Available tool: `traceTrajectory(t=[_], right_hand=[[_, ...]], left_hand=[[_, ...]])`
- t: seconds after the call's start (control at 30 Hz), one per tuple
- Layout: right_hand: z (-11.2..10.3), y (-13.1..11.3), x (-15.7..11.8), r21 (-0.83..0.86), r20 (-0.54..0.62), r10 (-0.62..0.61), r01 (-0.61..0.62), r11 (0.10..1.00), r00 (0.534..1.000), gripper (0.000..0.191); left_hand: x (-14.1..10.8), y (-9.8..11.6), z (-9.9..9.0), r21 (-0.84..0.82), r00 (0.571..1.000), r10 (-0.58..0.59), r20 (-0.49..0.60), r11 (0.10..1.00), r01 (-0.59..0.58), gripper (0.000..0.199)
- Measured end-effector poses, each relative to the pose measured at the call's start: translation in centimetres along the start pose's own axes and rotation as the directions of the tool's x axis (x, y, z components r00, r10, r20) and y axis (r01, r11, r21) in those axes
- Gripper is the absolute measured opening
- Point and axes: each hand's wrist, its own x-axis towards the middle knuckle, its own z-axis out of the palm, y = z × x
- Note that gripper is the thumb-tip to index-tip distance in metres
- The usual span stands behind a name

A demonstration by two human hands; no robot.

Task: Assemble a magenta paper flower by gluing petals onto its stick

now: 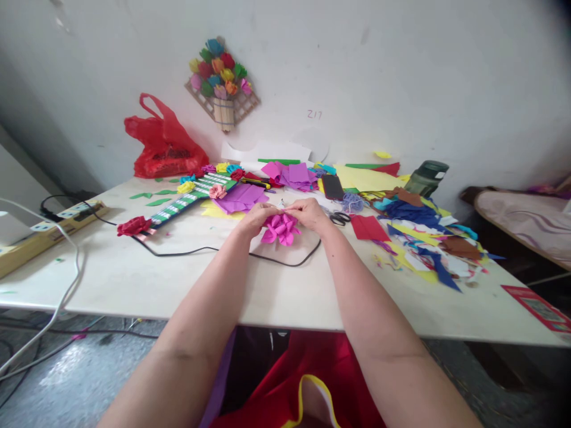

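A magenta paper flower (281, 229) with several petals is between my two hands, just above the table (289, 297). My left hand (260, 216) pinches its far edge from the left. From the right, my right hand (307, 213) pinches the same edge, and the fingertips of both hands nearly meet. Left of my hands lie purple paper sheets (242, 198) and a green-and-white striped strip (182, 205) trimmed with paper roses. Black-handled scissors (339, 218) rest close to my right hand.
A black cable (178, 254) crosses the table under my forearms. Paper scraps (414, 220) pile up at right, near a phone (332, 186) and a green bottle (427, 178). A red plastic bag (165, 142) and a power strip (53, 232) stand at left.
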Motion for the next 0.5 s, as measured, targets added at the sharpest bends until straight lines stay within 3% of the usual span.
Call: traceTrajectory(t=[0.2, 0.5], right_hand=[[0.18, 0.06, 0.27, 0.069, -0.035, -0.087, 0.089, 0.994, 0.996, 0.012], [0.16, -0.15, 0.2, 0.045, -0.045, -0.124, 0.126, 0.991, 0.991, 0.012]], left_hand=[[-0.12, 0.21, 0.15, -0.026, 1.0, -0.004, 0.001, 1.0, 0.004, 0.016], [0.22, -0.12, 0.11, -0.048, 1.0, -0.005, -0.015, 0.999, 0.004, 0.025]])
